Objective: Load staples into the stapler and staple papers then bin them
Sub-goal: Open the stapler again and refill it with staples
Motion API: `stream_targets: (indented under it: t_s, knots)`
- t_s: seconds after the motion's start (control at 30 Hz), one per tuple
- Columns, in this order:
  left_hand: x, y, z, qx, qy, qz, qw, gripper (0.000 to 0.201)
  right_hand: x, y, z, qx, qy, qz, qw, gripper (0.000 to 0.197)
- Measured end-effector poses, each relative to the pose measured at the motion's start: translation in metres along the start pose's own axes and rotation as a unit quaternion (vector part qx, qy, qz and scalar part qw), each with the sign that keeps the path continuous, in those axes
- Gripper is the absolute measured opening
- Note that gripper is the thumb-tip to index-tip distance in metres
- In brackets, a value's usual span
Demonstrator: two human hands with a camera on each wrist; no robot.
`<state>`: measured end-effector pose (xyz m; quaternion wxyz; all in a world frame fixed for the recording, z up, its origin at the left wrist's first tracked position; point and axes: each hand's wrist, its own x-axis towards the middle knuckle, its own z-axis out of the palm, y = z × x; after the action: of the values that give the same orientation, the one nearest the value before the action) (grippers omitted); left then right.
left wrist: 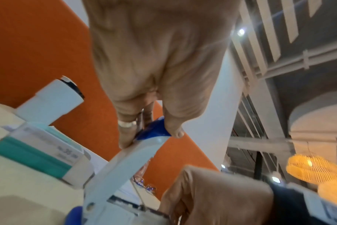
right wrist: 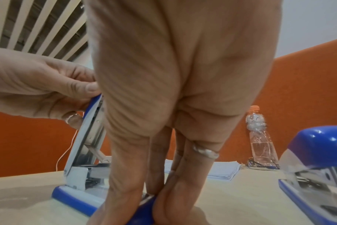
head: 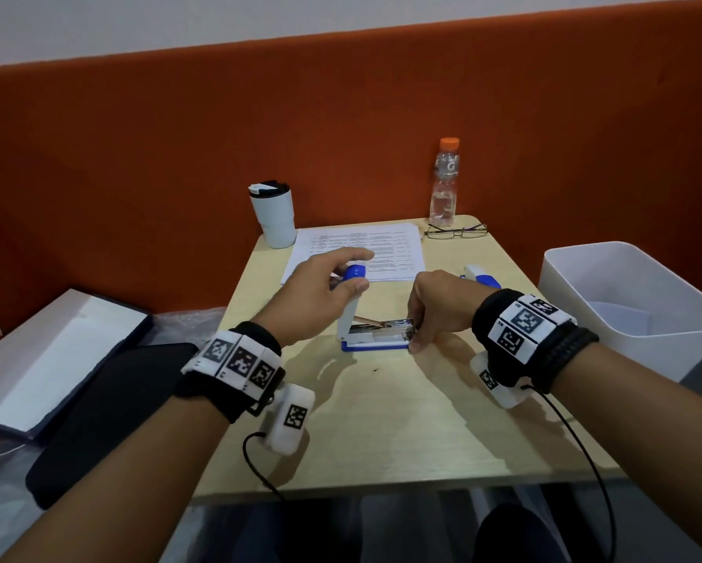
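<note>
A blue and white stapler [head: 375, 333] stands in the middle of the table [head: 381, 420] with its lid swung up and the metal staple channel bare. My left hand [head: 359, 272] pinches the lid's blue tip between thumb and fingers, seen close in the left wrist view [left wrist: 150, 135]. My right hand [head: 415, 341] grips the front end of the stapler's base, thumb on one side and fingers on the other [right wrist: 144, 202]. Whether staples lie in the channel is hidden. A stack of printed papers [head: 357, 249] lies behind the stapler. A white bin [head: 633, 306] stands to the right of the table.
A second blue stapler [head: 481, 276] sits shut behind my right hand. A staple box [left wrist: 40, 152] lies near the left wrist. At the table's back stand a white tumbler [head: 274, 215], a bottle [head: 444, 184] and glasses [head: 455, 231]. An orange partition [head: 341, 136] closes the back.
</note>
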<state>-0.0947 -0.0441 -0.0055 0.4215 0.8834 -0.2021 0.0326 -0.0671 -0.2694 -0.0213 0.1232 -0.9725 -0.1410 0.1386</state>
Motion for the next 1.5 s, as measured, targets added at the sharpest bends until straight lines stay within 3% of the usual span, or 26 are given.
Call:
stream_targets:
  t_s: [0.13, 0.27, 0.37, 0.5, 0.7, 0.87, 1.07, 1.17, 1.27, 1.37, 1.43, 1.5]
  knots:
    - [-0.009, -0.007, -0.011, 0.006, -0.005, 0.000, 1.000, 0.020, -0.001, -0.001, 0.000, 0.000, 0.002, 0.002, 1.000, 0.031]
    - [-0.018, -0.007, -0.028, 0.117, 0.025, 0.015, 0.993, 0.018, -0.003, -0.001, 0.002, -0.008, 0.005, 0.009, 1.000, 0.028]
    - [-0.023, -0.012, -0.049, 0.199, 0.019, -0.013, 0.980, 0.019, 0.000, -0.005, 0.001, -0.020, 0.002, 0.014, 1.000, 0.029]
    - [-0.027, -0.026, -0.064, 0.268, -0.021, -0.071, 0.961, 0.023, 0.005, -0.007, -0.001, -0.037, -0.008, 0.014, 0.999, 0.033]
    - [-0.032, -0.053, -0.057, 0.364, -0.097, -0.111, 0.920, 0.014, 0.006, -0.002, -0.001, -0.036, -0.008, 0.006, 0.999, 0.029]
    - [-0.026, -0.058, -0.046, 0.398, -0.119, -0.142, 0.898, 0.022, 0.008, -0.003, -0.003, -0.049, -0.015, 0.009, 0.999, 0.032]
    - [-0.010, -0.037, -0.039, 0.446, -0.197, -0.153, 0.859, 0.041, 0.007, -0.005, -0.007, -0.067, -0.030, 0.013, 0.997, 0.032]
    - [-0.001, -0.025, -0.036, 0.441, -0.190, -0.147, 0.864, 0.056, 0.007, -0.005, -0.007, -0.075, -0.037, 0.015, 0.996, 0.033]
    - [0.012, -0.013, -0.030, 0.428, -0.153, -0.138, 0.880, 0.043, 0.005, -0.007, -0.012, -0.086, -0.066, 0.020, 0.994, 0.039]
    - [0.028, -0.009, -0.028, 0.433, -0.115, -0.124, 0.885, 0.032, 0.003, -0.012, -0.025, -0.082, -0.110, 0.026, 0.990, 0.060]
    - [0.039, -0.012, -0.027, 0.430, -0.101, -0.115, 0.890, 0.038, 0.003, -0.019, -0.038, -0.064, -0.096, 0.014, 0.993, 0.067]
    - [0.051, -0.018, -0.023, 0.408, -0.092, -0.113, 0.901, 0.054, 0.006, -0.029, -0.049, -0.033, -0.044, -0.014, 0.998, 0.053]
